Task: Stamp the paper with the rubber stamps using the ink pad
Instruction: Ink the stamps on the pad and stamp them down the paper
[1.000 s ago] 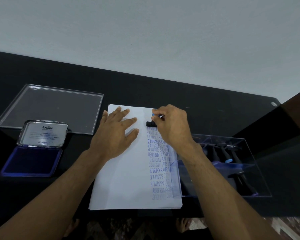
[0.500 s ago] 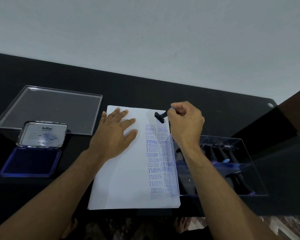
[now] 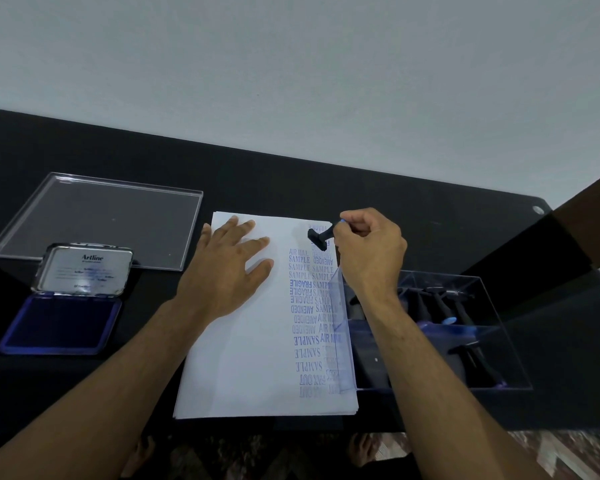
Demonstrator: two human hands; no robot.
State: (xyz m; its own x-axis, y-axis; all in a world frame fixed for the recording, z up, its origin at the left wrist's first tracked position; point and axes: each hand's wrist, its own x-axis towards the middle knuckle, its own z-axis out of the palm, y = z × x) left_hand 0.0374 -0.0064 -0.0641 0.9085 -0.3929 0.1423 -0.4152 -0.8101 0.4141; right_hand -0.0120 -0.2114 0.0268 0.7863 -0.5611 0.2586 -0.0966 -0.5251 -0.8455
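my left hand (image 3: pixel 227 271) lies flat with fingers spread on the paper (image 3: pixel 243 358), pinning it. my right hand (image 3: pixel 369 251) pinches the handle of a black rubber stamp (image 3: pixel 319 237), tilted just above the sheet's far right corner. the open ink pad (image 3: pixel 61 322) sits well left on the black table (image 3: pixel 291 181).

The right hand (image 3: pixel 369 252), pressing the small black rubber stamp (image 3: pixel 318 238) on the white paper (image 3: pixel 243 358) a second ago, now holds it lifted and tilted, exposing new blue print beneath.
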